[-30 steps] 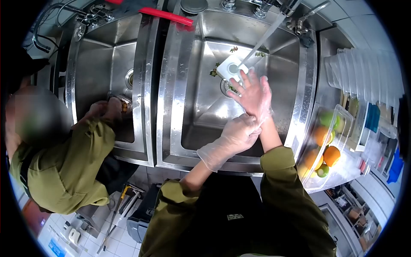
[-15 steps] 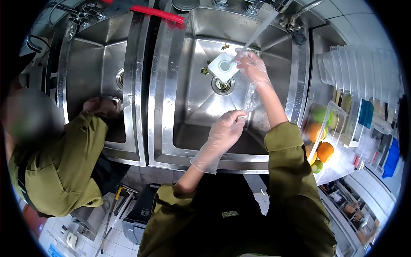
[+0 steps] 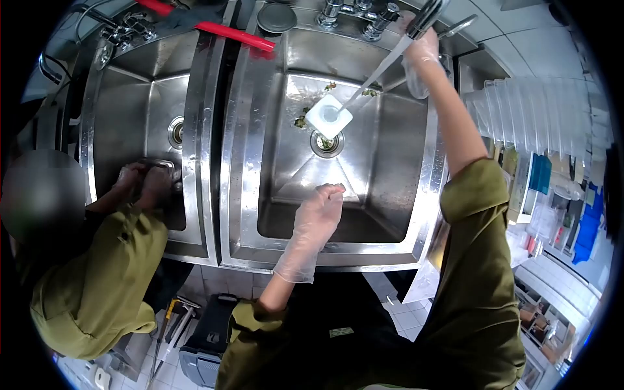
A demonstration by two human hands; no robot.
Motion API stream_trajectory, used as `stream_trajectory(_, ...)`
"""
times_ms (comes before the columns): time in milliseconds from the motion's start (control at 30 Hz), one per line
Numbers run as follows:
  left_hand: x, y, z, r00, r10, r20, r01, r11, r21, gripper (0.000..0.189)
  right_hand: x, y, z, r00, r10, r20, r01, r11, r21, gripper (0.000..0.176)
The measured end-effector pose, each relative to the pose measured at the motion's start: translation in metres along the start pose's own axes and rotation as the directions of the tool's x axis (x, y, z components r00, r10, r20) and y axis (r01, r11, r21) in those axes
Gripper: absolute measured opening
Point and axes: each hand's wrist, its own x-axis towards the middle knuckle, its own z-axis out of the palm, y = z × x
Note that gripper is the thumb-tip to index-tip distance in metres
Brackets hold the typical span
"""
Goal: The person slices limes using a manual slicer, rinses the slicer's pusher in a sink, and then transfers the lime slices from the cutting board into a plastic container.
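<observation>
My left hand (image 3: 317,218), in a clear plastic glove, is closed over the front part of the sink (image 3: 396,195), with nothing visible in its fingers. My right hand (image 3: 422,49), also gloved, has reached up to the faucet (image 3: 426,18); the spout hides most of its fingers, so its grip does not show. Water runs from the spout down to a white square container (image 3: 329,117) with a round opening, standing beside the drain (image 3: 326,144). Green leafy scraps (image 3: 300,121) lie around the container, and some are in the drain.
At a second sink (image 3: 123,104) on the left, a co-worker's gloved hands (image 3: 146,185) hold something metallic. A red squeegee-like strip (image 3: 235,36) lies between the sinks, near a round grey lid (image 3: 277,18). Stacked clear containers (image 3: 530,117) stand on the right.
My right hand has moved from the white container up to the faucet, leaving my left hand, which was pulling at its glove. The view has shifted slightly.
</observation>
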Motion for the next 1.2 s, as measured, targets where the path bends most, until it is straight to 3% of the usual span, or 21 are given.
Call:
stream_trajectory(33, -0.001, -0.004, 0.0, 0.999, 0.043, -0.014, -0.043, 0.999, -0.009, 0.014, 0.006, 0.007, 0.001, 0.991, -0.124, -0.041, 0.119, 0.988, -0.097, 0.035)
stream_trajectory(67, -0.002, -0.008, 0.0, 0.996, 0.084, -0.028, -0.084, 0.996, -0.016, 0.013, 0.014, 0.019, 0.007, 0.988, -0.146, -0.043, 0.142, 0.986, -0.086, 0.032)
stream_trajectory(133, 0.0, -0.025, 0.002, 0.996, 0.08, -0.046, -0.088, 0.97, -0.228, 0.013, 0.03, 0.042, 0.018, 0.981, -0.19, -0.046, 0.187, 0.98, -0.065, 0.029)
stream_trajectory(167, 0.001, -0.029, 0.001, 0.995, 0.079, -0.054, -0.092, 0.94, -0.329, 0.013, 0.033, 0.044, 0.011, 0.93, -0.355, -0.095, 0.337, 0.927, -0.167, 0.03)
stream_trajectory(200, 0.001, -0.025, -0.001, 0.995, 0.087, -0.043, -0.096, 0.947, -0.306, 0.012, 0.033, 0.037, 0.005, 0.926, -0.372, -0.06, 0.357, 0.917, -0.176, 0.028)
stream_trajectory(300, -0.001, -0.021, -0.003, 0.997, 0.071, -0.018, -0.073, 0.946, -0.316, 0.013, 0.018, -0.001, -0.016, 0.994, -0.026, 0.109, 0.013, 0.993, 0.116, 0.025)
stream_trajectory(333, 0.0, -0.025, 0.0, 0.999, 0.042, -0.025, -0.048, 0.928, -0.369, 0.014, 0.015, 0.01, -0.014, 0.972, -0.233, 0.031, 0.235, 0.967, -0.101, 0.025)
stream_trajectory(367, -0.001, -0.022, 0.0, 1.0, -0.013, -0.011, 0.008, 0.937, -0.349, 0.015, 0.006, 0.005, -0.007, 0.999, -0.029, -0.038, 0.028, 1.0, -0.012, 0.024)
stream_trajectory(433, -0.003, -0.002, -0.004, 0.989, -0.146, 0.027, 0.148, 0.961, -0.234, 0.018, -0.025, -0.018, 0.006, 0.912, 0.393, -0.116, -0.367, 0.909, 0.195, 0.022)
stream_trajectory(467, -0.003, 0.011, -0.007, 0.974, -0.222, 0.044, 0.226, 0.965, -0.134, 0.02, -0.052, -0.011, 0.027, 0.94, 0.332, -0.082, -0.317, 0.936, 0.153, 0.022)
stream_trajectory(500, -0.003, 0.018, -0.008, 0.959, -0.273, 0.076, 0.284, 0.928, -0.242, 0.022, -0.087, 0.002, 0.056, 0.962, 0.269, -0.047, -0.263, 0.958, 0.113, 0.022)
stream_trajectory(533, -0.001, 0.023, -0.011, 0.941, -0.319, 0.11, 0.337, 0.876, -0.346, 0.024, -0.122, 0.002, 0.07, 0.969, 0.152, 0.194, -0.164, 0.985, 0.049, 0.022)
stream_trajectory(567, 0.0, 0.025, -0.014, 0.921, -0.363, 0.146, 0.388, 0.809, -0.441, 0.026, -0.15, 0.003, 0.092, 0.888, 0.126, 0.443, -0.132, 0.991, -0.017, 0.03)
stream_trajectory(633, 0.003, 0.023, -0.02, 0.935, -0.34, 0.1, 0.35, 0.834, -0.426, 0.026, -0.196, -0.021, 0.089, 0.792, 0.088, 0.604, -0.119, 0.993, 0.012, 0.043)
stream_trajectory(733, 0.006, 0.019, -0.031, 0.933, -0.356, 0.05, 0.347, 0.855, -0.385, 0.026, -0.222, -0.031, 0.112, 0.824, 0.081, 0.56, -0.112, 0.993, 0.021, 0.055)
stream_trajectory(867, 0.01, 0.017, -0.038, 0.899, -0.437, 0.024, 0.416, 0.837, -0.356, 0.026, -0.215, -0.034, 0.134, 0.766, 0.086, 0.637, -0.128, 0.992, 0.02, 0.061)
stream_trajectory(1200, 0.011, 0.014, -0.029, 0.914, -0.405, 0.038, 0.383, 0.825, -0.417, 0.026, -0.209, -0.044, 0.127, 0.714, 0.009, 0.7, 0.07, 0.994, -0.084, 0.055)
